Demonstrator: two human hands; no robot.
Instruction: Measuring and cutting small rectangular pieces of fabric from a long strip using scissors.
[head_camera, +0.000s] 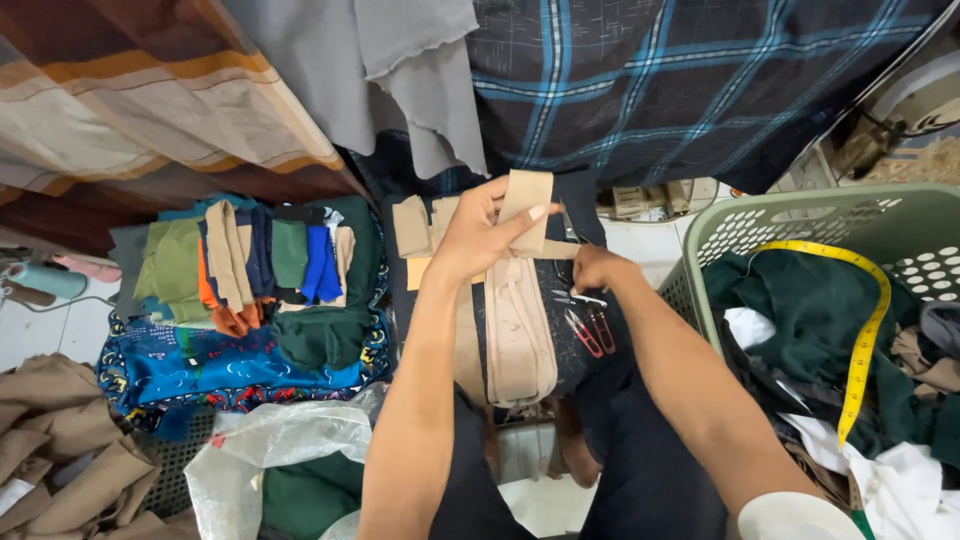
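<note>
Thing in hand: a narrow beige fabric strip (524, 205) is held up above the lap, over a stack of like beige strips (518, 330) that lies across the dark cloth on the knees.
Left hand: the left hand (482, 232) is closed on the strip, pinched between thumb and fingers near its upper end.
Right hand: the right hand (598, 267) is curled at the strip's lower end; whether it is gripped there cannot be told.
Handling: the strip is judged light, limp and easily creased; it is best taken at both ends and kept taut, since it would fold or slide off if held at one point.
Nearby tools: red-handled thread snips (590, 330) lie on the lap just beside the stack.
Surface: no tabletop is seen; a lap and a tiled floor serve.
Room: folded coloured pieces (250, 260) lie to the left, a green laundry basket (800, 215) with a yellow measuring tape (868, 330) to the right, hung cloths behind.
</note>
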